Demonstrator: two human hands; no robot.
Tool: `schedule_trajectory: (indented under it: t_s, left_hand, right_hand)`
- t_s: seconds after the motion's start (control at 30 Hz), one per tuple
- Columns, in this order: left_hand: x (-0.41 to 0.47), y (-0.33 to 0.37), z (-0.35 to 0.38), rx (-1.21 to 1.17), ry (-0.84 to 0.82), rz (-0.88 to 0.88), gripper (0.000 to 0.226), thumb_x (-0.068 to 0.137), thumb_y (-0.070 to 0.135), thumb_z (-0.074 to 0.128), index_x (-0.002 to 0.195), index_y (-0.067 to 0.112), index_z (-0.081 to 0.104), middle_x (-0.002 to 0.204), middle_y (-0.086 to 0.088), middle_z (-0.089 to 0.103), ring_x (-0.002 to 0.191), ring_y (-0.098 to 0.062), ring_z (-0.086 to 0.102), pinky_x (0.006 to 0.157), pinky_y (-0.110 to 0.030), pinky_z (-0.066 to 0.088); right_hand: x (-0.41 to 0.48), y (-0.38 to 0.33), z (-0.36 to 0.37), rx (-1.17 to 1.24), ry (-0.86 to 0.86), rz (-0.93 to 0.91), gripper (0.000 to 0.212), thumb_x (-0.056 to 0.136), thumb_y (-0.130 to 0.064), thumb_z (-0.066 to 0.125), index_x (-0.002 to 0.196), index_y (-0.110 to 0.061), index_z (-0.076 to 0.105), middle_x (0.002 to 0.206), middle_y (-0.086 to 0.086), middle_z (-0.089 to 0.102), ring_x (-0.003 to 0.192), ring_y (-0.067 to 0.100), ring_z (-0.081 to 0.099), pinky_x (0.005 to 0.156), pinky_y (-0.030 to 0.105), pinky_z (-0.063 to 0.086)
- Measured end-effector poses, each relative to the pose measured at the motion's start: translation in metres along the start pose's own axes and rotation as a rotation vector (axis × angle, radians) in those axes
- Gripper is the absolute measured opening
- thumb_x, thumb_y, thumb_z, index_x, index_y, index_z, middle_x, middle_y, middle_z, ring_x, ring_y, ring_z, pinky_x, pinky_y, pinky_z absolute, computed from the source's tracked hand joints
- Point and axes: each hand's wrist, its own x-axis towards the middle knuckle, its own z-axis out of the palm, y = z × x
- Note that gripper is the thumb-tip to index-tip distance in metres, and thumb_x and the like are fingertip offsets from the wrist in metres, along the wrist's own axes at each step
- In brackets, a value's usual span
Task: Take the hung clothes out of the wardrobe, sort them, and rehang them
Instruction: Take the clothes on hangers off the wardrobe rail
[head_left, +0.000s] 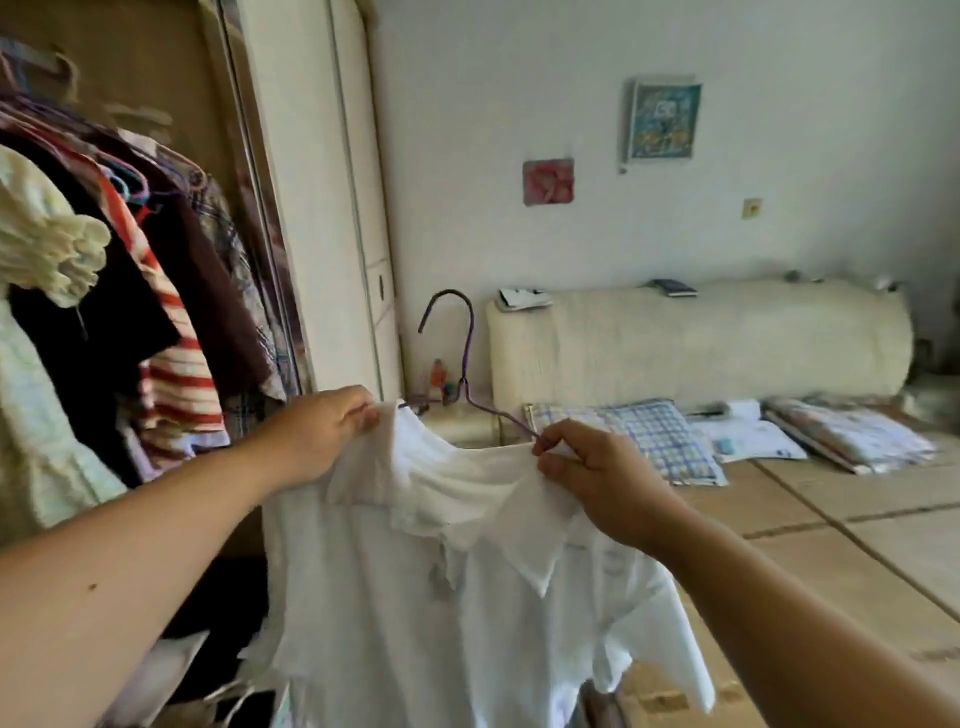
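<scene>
- The person holds a white cloth shirt with a collar (441, 597) up in the air. It is just beside the open wardrobe with a white door (311, 208), not inside it.
- A thin purple wire hanger (469, 343) sits in the neck of the shirt. Its hook sticks up above the collar and hangs on nothing.
- The left hand (322, 431) pinches one shoulder of the shirt between thumb and fingers. Its fingers are curled in.
- The right hand (597, 478) pinches the slanted arm of the hanger together with the edge of the collar. Its fingers are curled too.
- The shirt hangs loose below both hands, with the collar folded over.
- On the left, more clothes hang close together in the wardrobe. There is a red and white striped top (171, 374), a dark brown top (218, 291), a black top (88, 332) and a cream frilly top (47, 244).
- Behind the hands is a low brown bed (831, 519). On it lie a blue checked pillow (649, 436) and a fat cream roll cushion (701, 343).
- A small blue picture (662, 122) and a small pink picture (548, 182) hang on the white wall.
</scene>
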Motion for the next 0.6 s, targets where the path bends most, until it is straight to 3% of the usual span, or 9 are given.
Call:
schedule_trajectory:
  t_s: [0.07, 0.2, 0.27, 0.37, 0.6]
  left_hand:
    - [-0.006, 0.012, 0.017, 0.014, -0.126, 0.065, 0.027, 0.097, 0.035, 0.047, 0.071, 0.029, 0.045, 0.072, 0.006, 0.055, 0.072, -0.009, 0.053, 0.059, -0.014, 0.034]
    - [-0.01, 0.054, 0.06, -0.011, -0.338, 0.171, 0.028, 0.098, 0.037, 0.045, 0.071, 0.028, 0.046, 0.073, 0.006, 0.055, 0.076, -0.016, 0.053, 0.069, -0.031, 0.04]
    - [-0.011, 0.079, 0.083, -0.027, -0.423, 0.231, 0.025, 0.098, 0.038, 0.045, 0.075, 0.029, 0.051, 0.076, 0.009, 0.057, 0.076, -0.009, 0.053, 0.068, -0.023, 0.04]
    - [-0.014, 0.125, 0.129, 0.027, -0.577, 0.35, 0.023, 0.098, 0.037, 0.045, 0.076, 0.031, 0.05, 0.079, 0.014, 0.057, 0.079, -0.009, 0.052, 0.061, -0.013, 0.032]
    - [-0.039, 0.24, 0.257, 0.026, -0.754, 0.538, 0.028, 0.098, 0.04, 0.042, 0.072, 0.033, 0.043, 0.089, 0.003, 0.06, 0.089, -0.02, 0.055, 0.082, -0.036, 0.044]
  right_hand:
    - [-0.042, 0.01, 0.0, 0.025, 0.021, 0.086, 0.023, 0.087, -0.024, 0.06, 0.074, -0.043, 0.057, 0.076, -0.008, 0.062, 0.068, 0.004, 0.055, 0.059, 0.017, 0.042]
    - [-0.124, 0.034, -0.007, 0.082, 0.113, 0.316, 0.024, 0.086, -0.024, 0.061, 0.075, -0.044, 0.06, 0.07, -0.012, 0.06, 0.062, -0.001, 0.051, 0.054, 0.013, 0.04]
    - [-0.161, 0.049, -0.013, 0.1, 0.135, 0.434, 0.021, 0.087, -0.025, 0.06, 0.078, -0.044, 0.06, 0.072, -0.01, 0.061, 0.064, 0.004, 0.053, 0.057, 0.02, 0.043]
    - [-0.22, 0.072, -0.024, 0.115, 0.157, 0.58, 0.019, 0.087, -0.025, 0.058, 0.082, -0.043, 0.06, 0.073, -0.011, 0.062, 0.065, 0.005, 0.056, 0.057, 0.019, 0.045]
    - [-0.345, 0.125, -0.061, 0.146, 0.279, 0.881, 0.018, 0.088, -0.024, 0.058, 0.081, -0.04, 0.06, 0.071, -0.015, 0.062, 0.066, 0.006, 0.059, 0.057, 0.02, 0.046]
